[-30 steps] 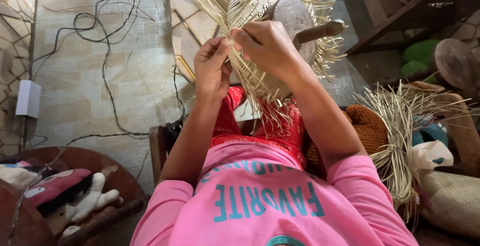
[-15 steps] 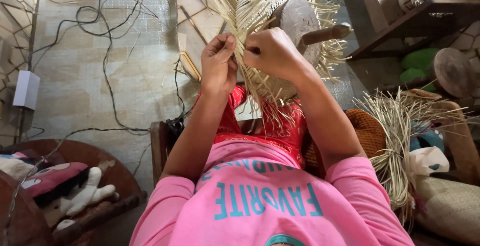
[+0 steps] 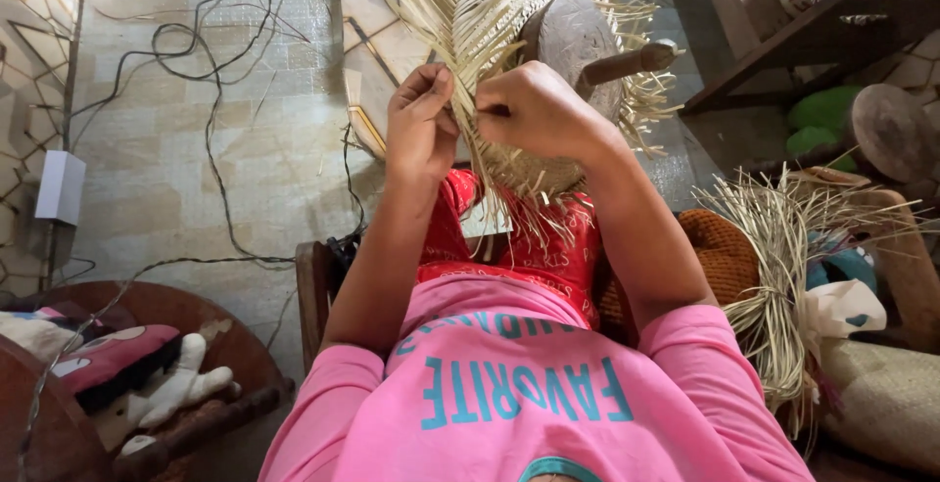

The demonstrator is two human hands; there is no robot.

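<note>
A half-woven straw hat [image 3: 509,22] sits over a round wooden block [image 3: 578,37] with a wooden handle [image 3: 627,63], loose pale strands fanning out all around it. My left hand [image 3: 421,120] pinches a bunch of the straw strands at the hat's near edge. My right hand [image 3: 539,110] is closed on strands just beside it, almost touching the left. Both arms reach up from my pink shirt over red shorts.
Black cables [image 3: 211,130] trail across the tiled floor, with a white box [image 3: 59,186] at left. A stuffed toy [image 3: 117,374] lies on a round wooden seat lower left. A straw bundle [image 3: 774,276], woven baskets and a wooden shelf [image 3: 813,32] crowd the right.
Both hands stayed on the straw while working it; the left hand closed in against the right. The view shifted slightly, so the hat appears a bit lower.
</note>
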